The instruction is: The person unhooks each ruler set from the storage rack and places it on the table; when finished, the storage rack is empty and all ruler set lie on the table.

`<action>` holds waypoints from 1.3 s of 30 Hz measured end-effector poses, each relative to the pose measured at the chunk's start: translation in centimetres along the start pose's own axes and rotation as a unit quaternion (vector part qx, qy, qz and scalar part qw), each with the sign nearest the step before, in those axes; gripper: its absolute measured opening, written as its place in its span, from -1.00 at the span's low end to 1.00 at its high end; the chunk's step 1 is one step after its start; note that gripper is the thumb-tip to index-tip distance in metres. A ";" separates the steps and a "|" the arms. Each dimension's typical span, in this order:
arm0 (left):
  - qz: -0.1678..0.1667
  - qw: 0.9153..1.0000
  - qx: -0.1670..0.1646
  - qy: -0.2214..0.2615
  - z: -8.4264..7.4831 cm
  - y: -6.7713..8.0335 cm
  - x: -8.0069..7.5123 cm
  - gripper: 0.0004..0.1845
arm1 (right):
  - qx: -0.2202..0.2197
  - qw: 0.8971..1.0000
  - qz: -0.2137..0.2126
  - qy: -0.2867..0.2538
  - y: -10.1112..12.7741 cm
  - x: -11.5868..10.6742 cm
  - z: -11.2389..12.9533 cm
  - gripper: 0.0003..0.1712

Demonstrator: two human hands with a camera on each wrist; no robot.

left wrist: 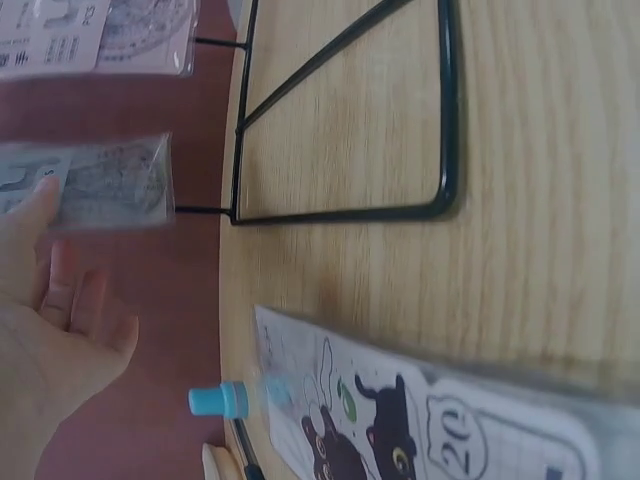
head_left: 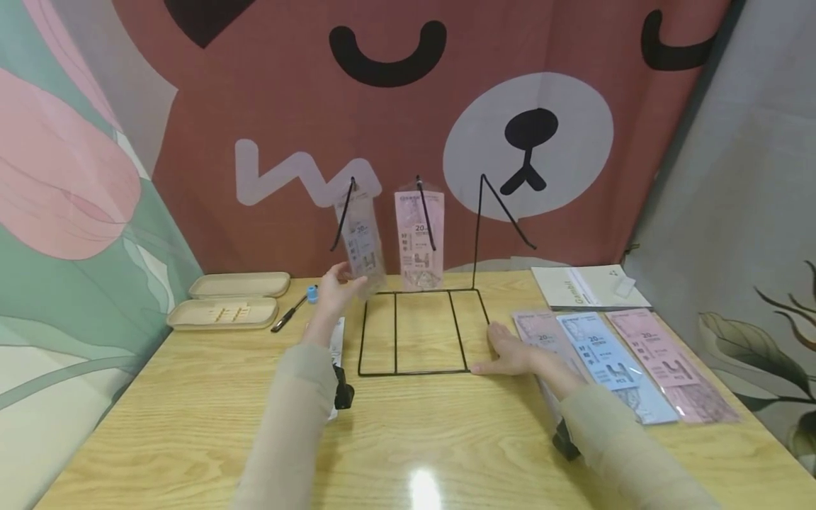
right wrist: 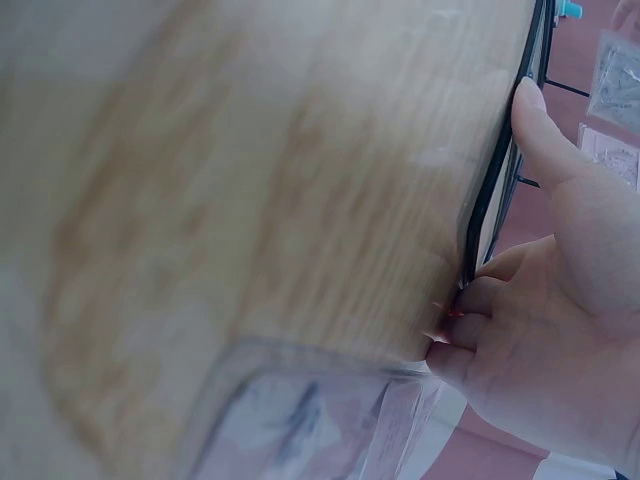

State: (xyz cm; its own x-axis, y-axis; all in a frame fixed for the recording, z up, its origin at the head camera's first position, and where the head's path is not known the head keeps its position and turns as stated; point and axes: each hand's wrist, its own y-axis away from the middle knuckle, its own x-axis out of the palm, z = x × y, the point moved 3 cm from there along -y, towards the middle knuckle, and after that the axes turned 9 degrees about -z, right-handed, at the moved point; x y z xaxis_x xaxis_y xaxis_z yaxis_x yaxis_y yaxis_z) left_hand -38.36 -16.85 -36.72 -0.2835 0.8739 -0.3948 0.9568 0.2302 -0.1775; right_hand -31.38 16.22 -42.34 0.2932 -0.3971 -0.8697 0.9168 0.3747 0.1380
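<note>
A black wire display rack [head_left: 423, 372] stands on the wooden table with three angled hooks. A grey ruler-set packet [head_left: 365, 244] hangs tilted from its left hook, and a pink ruler-set packet [head_left: 419, 234] hangs from the middle one. My left hand [head_left: 334, 292] is at the grey packet's lower edge; the thumb [left wrist: 42, 200] lies against its face, and the other fingers show below it. Whether a finger is behind the packet is hidden. With my right hand [head_left: 510, 350] I hold the rack base's front right corner, thumb along the front rail, fingers curled by the side rail.
On the right lie a pinkish-grey packet [head_left: 542, 327], a blue packet [head_left: 599, 350] and a pink packet [head_left: 669, 354], before a white booklet [head_left: 561, 287]. At left are an open beige case [head_left: 223, 313], a pen [head_left: 290, 313], a blue cap [head_left: 312, 294] and a cat-print packet [left wrist: 350, 410].
</note>
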 end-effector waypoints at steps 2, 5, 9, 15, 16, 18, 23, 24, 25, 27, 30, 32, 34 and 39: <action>0.005 1.000 0.008 -0.015 -0.3 0.1 0.3 -0.40 | 0.001 1.000 0.000 -0.001 0.0 -0.1 -0.1 0.28; 0.015 1.000 0.003 -0.004 -0.7 0.3 0.6 -0.43 | -0.001 1.000 -0.001 -0.001 -0.1 -0.1 -0.2 0.28; 0.017 1.000 -0.003 0.023 -0.8 0.6 0.9 -0.44 | -0.002 1.000 -0.002 0.004 -0.1 0.0 -0.3 0.28; 0.009 1.000 0.008 0.024 -0.6 1.0 1.2 -0.51 | 0.004 1.000 -0.003 -0.002 -0.1 0.1 -0.4 0.28; 0.008 1.000 0.011 0.020 -0.5 1.2 1.2 -0.53 | 0.004 1.000 -0.003 -0.003 -0.1 0.1 -0.3 0.28; 0.008 1.000 0.016 0.017 -0.3 1.6 1.0 -0.58 | 0.004 1.000 -0.001 -0.003 -0.1 0.1 -0.3 0.28; 0.023 0.999 0.034 0.035 0.3 2.8 0.0 -0.63 | 0.004 1.000 0.001 0.000 0.0 0.0 -0.1 0.29; 0.026 0.998 0.039 0.037 0.5 3.1 -0.3 -0.63 | 0.004 1.000 0.000 0.000 0.0 0.0 -0.1 0.29; 0.031 0.998 0.045 0.036 0.7 3.4 -0.5 -0.63 | 0.004 1.000 0.000 -0.001 0.0 -0.1 0.0 0.29; 0.040 0.997 0.052 0.034 1.1 4.1 -1.1 -0.62 | 0.004 1.000 0.001 -0.003 0.0 -0.1 0.0 0.28; 0.052 0.996 0.060 0.030 1.6 5.5 -1.9 -0.62 | 0.005 1.000 0.004 -0.005 0.1 -0.2 0.1 0.28; 0.059 0.995 0.068 0.031 1.9 6.3 -2.4 -0.64 | 0.006 1.000 0.007 -0.006 0.1 -0.2 0.2 0.28; 0.059 0.994 0.084 0.029 2.1 7.1 -2.9 -0.67 | 0.007 1.000 0.009 -0.007 0.1 -0.2 0.2 0.28; 0.066 0.990 0.121 0.031 2.5 8.7 -4.1 -0.71 | 0.005 1.000 0.013 -0.008 0.1 0.0 0.2 0.28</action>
State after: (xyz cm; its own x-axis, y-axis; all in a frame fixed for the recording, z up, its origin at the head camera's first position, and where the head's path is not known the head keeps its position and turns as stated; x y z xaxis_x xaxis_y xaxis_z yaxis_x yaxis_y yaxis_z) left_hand -29.08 -19.52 -38.92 -0.1457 0.9158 -0.3742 0.9399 0.0101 -0.3413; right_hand -31.27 16.13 -42.22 0.3205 -0.4007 -0.8583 0.9118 0.3761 0.1649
